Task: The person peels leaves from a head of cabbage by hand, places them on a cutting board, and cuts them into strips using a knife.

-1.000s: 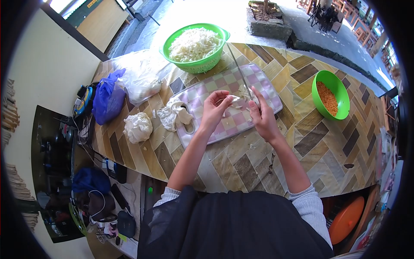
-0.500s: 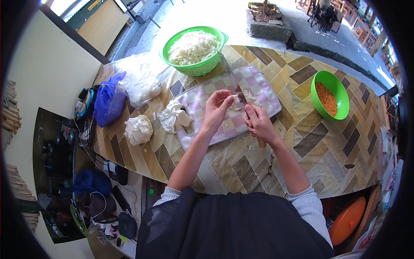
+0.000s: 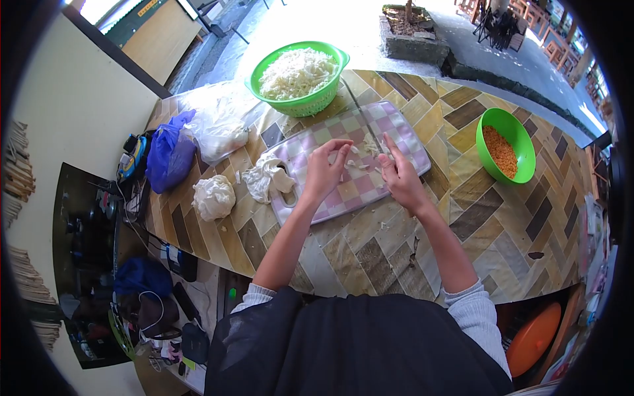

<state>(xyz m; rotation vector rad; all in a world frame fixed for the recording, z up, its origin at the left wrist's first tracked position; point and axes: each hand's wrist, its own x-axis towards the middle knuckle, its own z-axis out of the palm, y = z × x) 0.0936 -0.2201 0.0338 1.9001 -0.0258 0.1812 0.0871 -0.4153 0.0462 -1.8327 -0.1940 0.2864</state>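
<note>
On board (image 3: 343,165), knife (image 3: 362,115) lowered, cabbage pieces (image 3: 360,162) dropped

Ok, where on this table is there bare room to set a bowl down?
The widest bare patch of table lies near the front edge, between the cutting board and the small green bowl. Bare board shows by the far right corner. The left end is crowded: green colander, plastic bags, white lumps. Both hands, left and right, fill the board's middle.

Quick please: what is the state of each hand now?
Left hand: fingers curled over cabbage pieces, grip unclear.
Right hand: closed on the knife.
</note>
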